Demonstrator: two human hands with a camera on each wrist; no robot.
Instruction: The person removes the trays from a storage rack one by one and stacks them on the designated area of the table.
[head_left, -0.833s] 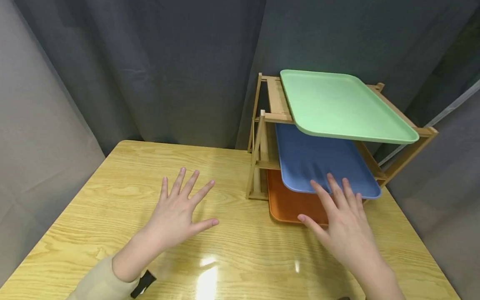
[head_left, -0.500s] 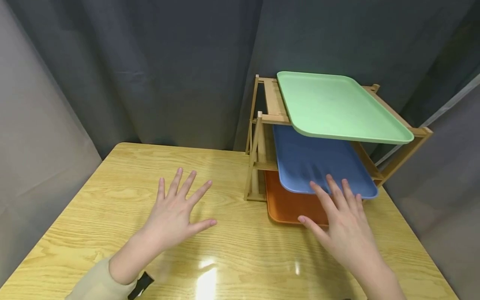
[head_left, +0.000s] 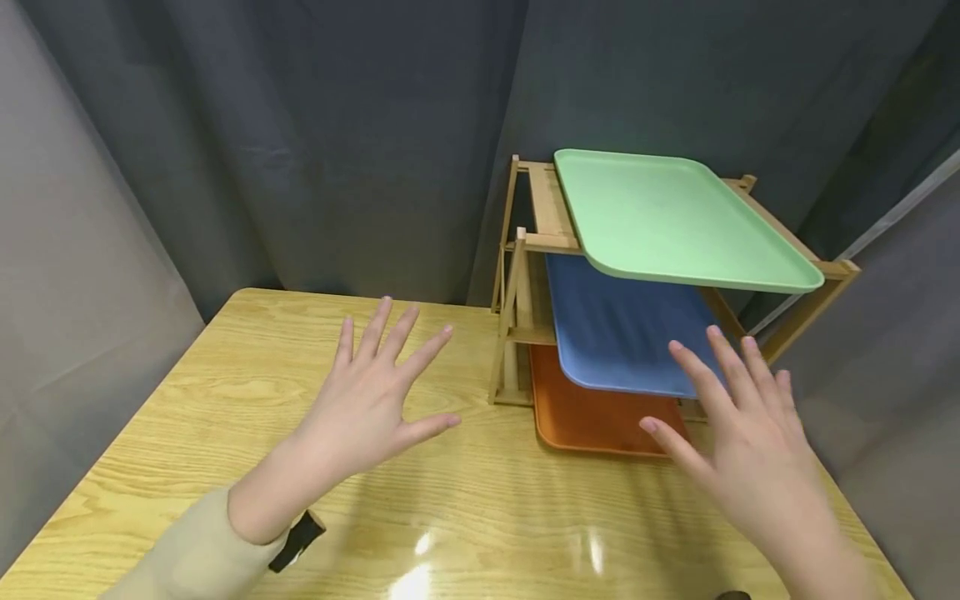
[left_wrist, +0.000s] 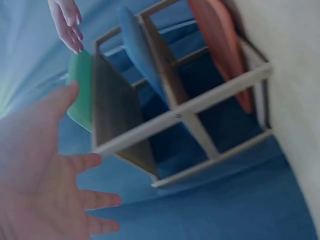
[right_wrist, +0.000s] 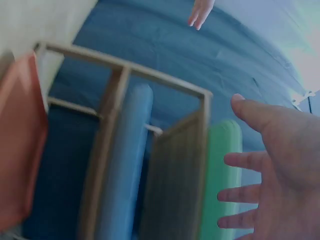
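- In front of the wooden rack (head_left: 525, 333), nearest us, the left hand (head_left: 367, 412) hovers over the table (head_left: 225, 400), fingers spread wide and straight, holding nothing.
- To the rack's front right, the right hand (head_left: 757, 454) hovers too, fingers fanned wide, empty; its fingertips overlap the near edge of the blue tray (head_left: 622, 333) in the head view, but we cannot tell if they touch.
- Blue tray sits on the rack's middle shelf, between the orange tray (head_left: 592, 412) on the bottom and the green tray (head_left: 675, 217) on top; its near edge sticks out past the rack front.
- We judge the blue tray light, stiff and smooth plastic, a bit slippery, not fragile; best taken by the raised rim at the near short edge or by both long sides, kept level while sliding out under the green tray.
- Versus the earlier frames: both hands have lifted and moved forward and up; the left hand is closer to the rack's left post, and the right hand has shifted right and off the orange tray's front, now level with the blue tray.
- Behind the rack, the dark curtain (head_left: 337, 125) is unchanged.
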